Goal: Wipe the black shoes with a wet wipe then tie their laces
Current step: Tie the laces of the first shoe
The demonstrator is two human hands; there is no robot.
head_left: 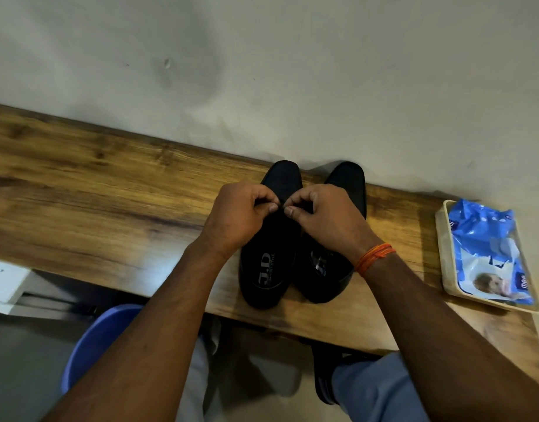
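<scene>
We look down at a long wooden shelf-like table with a brown grain top (94, 184) that runs slantwise across the view, its far edge pressed against a plain pale wall (262, 71) and its near edge overhanging our knees. Two black slip-on style shoes with printed insoles, the left black shoe (269, 263) and the right black shoe (329, 269), stand side by side on the table with toes touching or nearly touching the wall and heels close to the near edge, so little bare wood is left before or behind them. Our left hand (241, 214) and right hand (326, 217) meet over the left shoe's top, each with fingers curled and thumb pinched to forefinger on something thin and dark, apparently its lace, though it is too small for us to make out. An orange thread band (373, 257) circles the right wrist. To the left, the table lies open for a long stretch. To the right, well apart from the shoes, a cream rectangular plastic tray (442, 239) sits near the table's end, holding a crumpled blue and white wet wipe packet (487, 248). Below the near edge we see a blue round plastic stool (94, 342), pale blue trouser legs (372, 391) and a grey floor (18, 360).
</scene>
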